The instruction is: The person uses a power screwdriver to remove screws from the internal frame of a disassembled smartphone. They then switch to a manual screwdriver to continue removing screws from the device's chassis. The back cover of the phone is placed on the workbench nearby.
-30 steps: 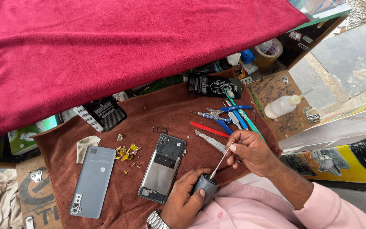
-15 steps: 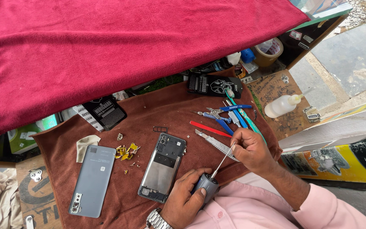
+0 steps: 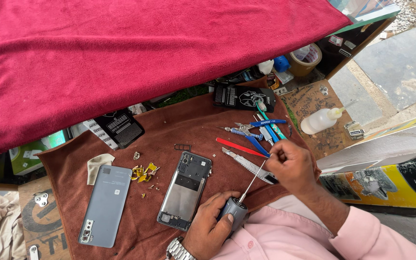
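a deep red towel (image 3: 145, 53) hangs over a rust-brown cloth (image 3: 169, 130). on it lie a grey-blue phone back cover (image 3: 104, 204), an opened phone (image 3: 185, 190) showing black and silver, yellow scraps (image 3: 143, 173), a red tool (image 3: 239, 148) and blue-handled tools (image 3: 261, 132). the screwdriver (image 3: 234, 212) handle is dark grey. a white bottle (image 3: 321, 120) stands nearby. the sleeve (image 3: 314, 240) is pale pink.

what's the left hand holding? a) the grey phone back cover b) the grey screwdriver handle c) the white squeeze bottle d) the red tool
b: the left hand grips the grey screwdriver handle near the opened phone, while the right hand pinches the thin shaft's top.
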